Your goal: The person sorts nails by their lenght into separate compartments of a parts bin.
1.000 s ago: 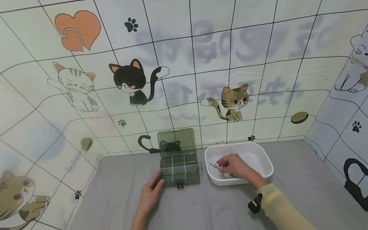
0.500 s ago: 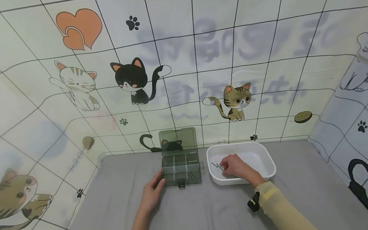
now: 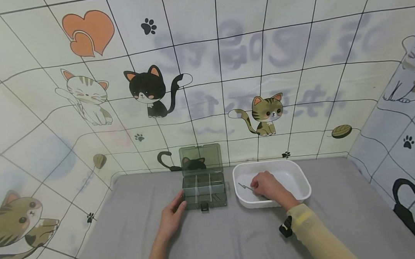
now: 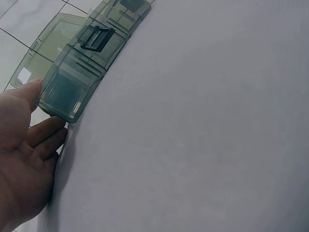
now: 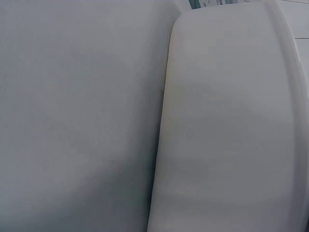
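A see-through green compartment box point(image 3: 203, 190) stands with its lid point(image 3: 202, 158) raised. My left hand point(image 3: 170, 217) grips its left end; in the left wrist view the thumb lies on the rim and the fingers against the side. A few thin dark pieces point(image 3: 216, 197) lie in the front right compartment. Inside the white tray point(image 3: 296, 172), my right hand point(image 3: 268, 185) has its fingers curled down over thin metal pins point(image 3: 244, 186), and the fingertips seem to pinch one; the exact contact is hidden. The right wrist view shows only the tray's outer wall point(image 5: 227, 121).
Grey cloth point(image 3: 212, 237) covers the table. The tray stands to the right of the box, with a narrow gap between. A tile-patterned wall sheet with cartoon cats point(image 3: 267, 115) rises right behind both and along the sides.
My right hand has moved slightly right within the tray, its fingers drawing closer together. Some pins by the fingertips have shifted. The left hand keeps its place on the box.
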Motion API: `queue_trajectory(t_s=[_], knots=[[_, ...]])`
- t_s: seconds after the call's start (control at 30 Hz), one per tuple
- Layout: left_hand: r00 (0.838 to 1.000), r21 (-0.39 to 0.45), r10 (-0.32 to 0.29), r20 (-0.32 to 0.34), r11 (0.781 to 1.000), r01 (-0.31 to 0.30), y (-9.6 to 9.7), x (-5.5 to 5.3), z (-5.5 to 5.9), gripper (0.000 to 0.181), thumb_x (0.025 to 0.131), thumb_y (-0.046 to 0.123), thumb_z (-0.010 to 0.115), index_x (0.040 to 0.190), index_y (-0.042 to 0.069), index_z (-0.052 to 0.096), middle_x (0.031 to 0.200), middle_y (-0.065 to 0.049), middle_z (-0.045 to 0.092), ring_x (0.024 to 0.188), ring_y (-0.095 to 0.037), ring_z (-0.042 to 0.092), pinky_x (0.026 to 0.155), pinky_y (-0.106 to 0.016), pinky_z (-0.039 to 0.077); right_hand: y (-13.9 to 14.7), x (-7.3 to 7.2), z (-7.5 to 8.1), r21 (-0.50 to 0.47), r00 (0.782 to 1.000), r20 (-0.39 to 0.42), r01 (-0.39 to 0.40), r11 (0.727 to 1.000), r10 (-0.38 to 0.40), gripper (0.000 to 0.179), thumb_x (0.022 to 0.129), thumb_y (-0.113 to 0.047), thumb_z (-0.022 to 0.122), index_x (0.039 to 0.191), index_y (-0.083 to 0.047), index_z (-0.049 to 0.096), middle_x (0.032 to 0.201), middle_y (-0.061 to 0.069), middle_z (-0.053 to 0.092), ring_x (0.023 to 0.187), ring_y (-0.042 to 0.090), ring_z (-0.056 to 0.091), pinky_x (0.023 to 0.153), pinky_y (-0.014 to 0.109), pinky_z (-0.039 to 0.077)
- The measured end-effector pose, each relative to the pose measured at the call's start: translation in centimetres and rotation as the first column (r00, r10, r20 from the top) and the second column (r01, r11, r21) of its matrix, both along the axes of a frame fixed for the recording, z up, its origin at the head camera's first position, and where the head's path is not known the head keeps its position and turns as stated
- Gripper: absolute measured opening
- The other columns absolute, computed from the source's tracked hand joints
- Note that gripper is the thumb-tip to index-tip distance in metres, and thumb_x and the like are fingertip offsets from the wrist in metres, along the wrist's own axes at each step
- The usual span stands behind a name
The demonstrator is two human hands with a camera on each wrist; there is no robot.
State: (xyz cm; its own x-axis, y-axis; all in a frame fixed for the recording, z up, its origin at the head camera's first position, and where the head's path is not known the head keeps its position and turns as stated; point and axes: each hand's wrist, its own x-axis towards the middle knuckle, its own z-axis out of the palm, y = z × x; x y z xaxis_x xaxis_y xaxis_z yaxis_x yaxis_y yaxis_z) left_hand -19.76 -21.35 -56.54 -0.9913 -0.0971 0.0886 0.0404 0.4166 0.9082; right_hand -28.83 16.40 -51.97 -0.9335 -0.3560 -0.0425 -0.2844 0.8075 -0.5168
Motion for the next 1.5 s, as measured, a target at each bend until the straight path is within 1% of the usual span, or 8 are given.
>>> queue_trajectory(t_s=[0.23, 0.37, 0.5, 0.6, 0.73, 1.07, 1.3, 1.5], knots=[[1.0, 0.0, 0.005, 0.002, 1.0, -0.005, -0.1, -0.1, -0.1, 0.048, 0.104, 0.024, 0.064, 0.15, 0.016, 0.055, 0.146, -0.014, 0.057, 0.142, -0.034, 0.046, 0.116, -0.054, 0.035, 0.5, 0.0, 0.2, -0.015, 1.0, -0.016, 0.002, 1.0, -0.002, 0.014, 0.077, 0.002, 0.084, 0.087, -0.005, 0.08, 0.082, -0.001, 0.072, 0.083, 0.019, 0.065, 0.076, 0.039, 0.057], [1.0, 0.004, 0.004, 0.003, 1.0, -0.004, 0.0, -0.1, -0.1, 0.047, 0.104, 0.023, 0.064, 0.15, 0.015, 0.055, 0.145, -0.015, 0.057, 0.141, -0.035, 0.046, 0.115, -0.054, 0.037, 0.7, 0.0, 0.2, -0.026, 1.0, -0.022, -0.02, 0.999, 0.019, 0.013, 0.077, 0.004, 0.081, 0.087, -0.004, 0.081, 0.082, -0.001, 0.073, 0.087, 0.021, 0.065, 0.08, 0.041, 0.055], [1.0, -0.006, 0.0, 0.003, 1.0, 0.0, 0.1, -0.1, -0.1, 0.048, 0.104, 0.023, 0.064, 0.15, 0.014, 0.054, 0.145, -0.015, 0.058, 0.141, -0.035, 0.046, 0.115, -0.055, 0.036, 0.8, 0.1, 0.1, -0.032, 1.0, 0.004, -0.03, 0.999, 0.03, 0.016, 0.076, 0.006, 0.076, 0.086, -0.005, 0.082, 0.083, -0.001, 0.074, 0.09, 0.021, 0.063, 0.085, 0.044, 0.053], [1.0, -0.005, 0.004, 0.003, 1.0, -0.004, 0.1, -0.1, -0.2, 0.049, 0.104, 0.024, 0.065, 0.15, 0.015, 0.055, 0.145, -0.014, 0.058, 0.141, -0.034, 0.046, 0.116, -0.054, 0.035, 0.8, 0.1, 0.1, -0.031, 0.999, 0.027, -0.035, 0.999, 0.036, 0.019, 0.075, 0.007, 0.074, 0.086, -0.006, 0.082, 0.084, 0.0, 0.075, 0.089, 0.019, 0.062, 0.083, 0.042, 0.054], [1.0, -0.014, 0.001, -0.011, 1.0, -0.001, 0.0, -0.1, -0.2, 0.048, 0.104, 0.023, 0.064, 0.15, 0.014, 0.055, 0.144, -0.015, 0.058, 0.14, -0.035, 0.047, 0.115, -0.054, 0.037, 0.8, 0.1, -0.1, -0.039, 0.998, 0.017, -0.051, 0.998, 0.052, 0.019, 0.074, 0.006, 0.074, 0.086, -0.006, 0.082, 0.084, 0.0, 0.075, 0.087, 0.016, 0.061, 0.081, 0.04, 0.053], [1.0, -0.019, -0.011, -0.023, 1.0, 0.01, -0.1, -0.2, -0.4, 0.049, 0.104, 0.025, 0.064, 0.15, 0.012, 0.055, 0.144, -0.016, 0.059, 0.14, -0.036, 0.048, 0.114, -0.056, 0.036, 0.8, 0.1, 0.1, -0.124, 1.0, 0.006, -0.018, 0.992, 0.019, 0.011, 0.081, 0.0, 0.077, 0.09, -0.004, 0.082, 0.082, 0.0, 0.074, 0.082, 0.013, 0.061, 0.073, 0.032, 0.054], [1.0, -0.019, 0.003, -0.021, 1.0, -0.003, -0.1, -0.2, -0.3, 0.048, 0.104, 0.024, 0.065, 0.15, 0.014, 0.056, 0.143, -0.015, 0.059, 0.14, -0.035, 0.048, 0.115, -0.055, 0.036, 0.6, 0.3, 0.5, -0.162, 0.998, -0.05, -0.045, 0.986, 0.037, 0.012, 0.081, -0.002, 0.075, 0.091, -0.001, 0.082, 0.082, 0.003, 0.076, 0.079, 0.013, 0.064, 0.07, 0.03, 0.055], [1.0, -0.012, -0.009, -0.023, 1.0, 0.009, -0.2, -0.1, -0.2, 0.049, 0.104, 0.026, 0.065, 0.15, 0.013, 0.055, 0.144, -0.016, 0.058, 0.14, -0.036, 0.047, 0.115, -0.055, 0.035, 0.6, 0.7, 1.0, -0.228, 0.998, -0.053, -0.057, 0.972, 0.046, 0.012, 0.082, 0.0, 0.075, 0.092, 0.0, 0.081, 0.084, 0.004, 0.076, 0.079, 0.013, 0.064, 0.069, 0.028, 0.053]])
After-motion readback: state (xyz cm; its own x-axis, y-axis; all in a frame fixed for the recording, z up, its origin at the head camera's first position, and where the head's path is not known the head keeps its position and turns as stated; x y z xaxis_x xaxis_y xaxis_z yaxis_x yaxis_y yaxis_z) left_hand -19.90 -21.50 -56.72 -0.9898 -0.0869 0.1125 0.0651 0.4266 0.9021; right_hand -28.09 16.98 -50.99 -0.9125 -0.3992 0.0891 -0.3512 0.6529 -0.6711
